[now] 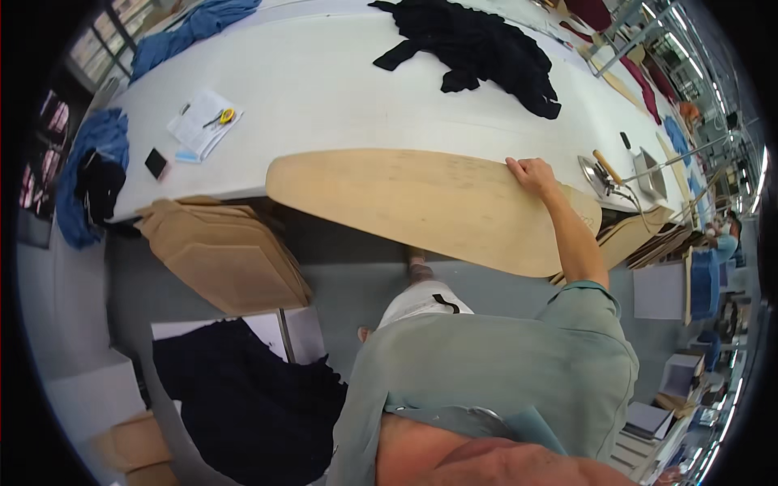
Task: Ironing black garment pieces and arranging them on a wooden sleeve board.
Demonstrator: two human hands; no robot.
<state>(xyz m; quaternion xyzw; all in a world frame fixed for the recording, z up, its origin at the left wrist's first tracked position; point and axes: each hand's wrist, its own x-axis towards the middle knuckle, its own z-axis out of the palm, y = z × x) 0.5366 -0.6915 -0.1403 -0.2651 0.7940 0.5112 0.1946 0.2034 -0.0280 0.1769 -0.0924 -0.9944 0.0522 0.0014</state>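
Note:
My right hand (531, 172) is closed over the far edge of a long, pale wooden board (397, 194). The board has one rounded, narrower end to the left and widens to the right. It lies partly across the front edge of the white table (324, 121), and its near side juts out over the floor in front of my body. My left hand does not show. Right of the gripping hand, an iron (598, 174) with a wooden handle rests on the table, its cord trailing beside the board's right end.
A crumpled black garment (486, 53) lies at the table's far side. Papers (197, 130), a yellow tape measure (227, 116) and a phone (156, 164) are at left. Brown panels (223, 263) lean below; dark cloth (251, 405) is heaped at lower left. A person (724, 239) is far right.

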